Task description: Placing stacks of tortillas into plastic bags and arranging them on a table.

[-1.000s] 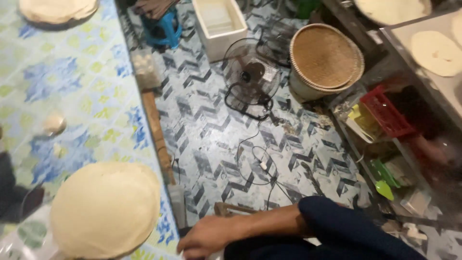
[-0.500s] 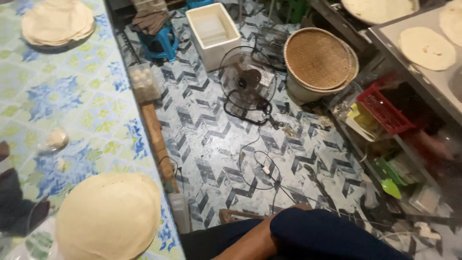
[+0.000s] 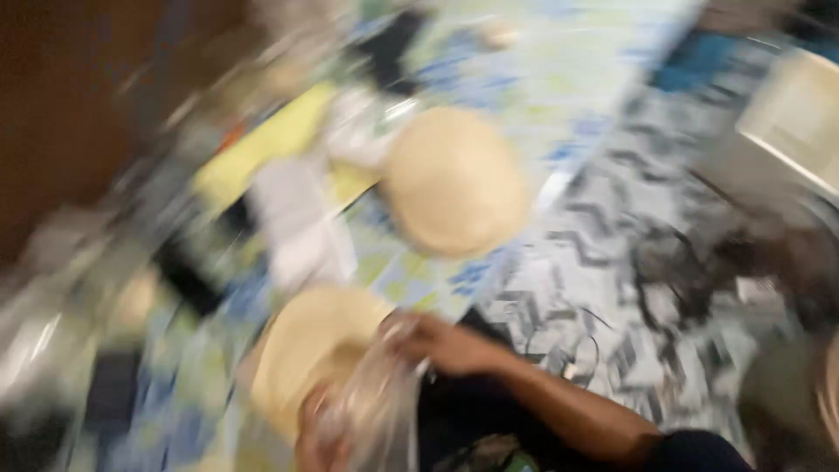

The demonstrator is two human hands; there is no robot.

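the frame is heavily motion-blurred; details are limited.

grip state: the right hand (image 3: 441,343) is closed on the upper edge of a clear plastic bag (image 3: 371,411). the left hand (image 3: 316,446) is at the lower part of the same bag, at the bottom edge of the view; whether its fingers are closed on the plastic cannot be told.

location: the bag hangs just in front of the near flat round stack (image 3: 310,358), a pale disc pile on the patterned table (image 3: 559,96). a second round stack (image 3: 454,179) lies beyond the near stack, apart from it.

handling, as a judgement: hold the bag mouth apart with both hands and keep thin plastic taut, since it collapses easily.

containers: the bag's contents cannot be made out. a white box (image 3: 800,118) stands on the tiled floor (image 3: 612,262), well right of the near stack; its inside is not readable.
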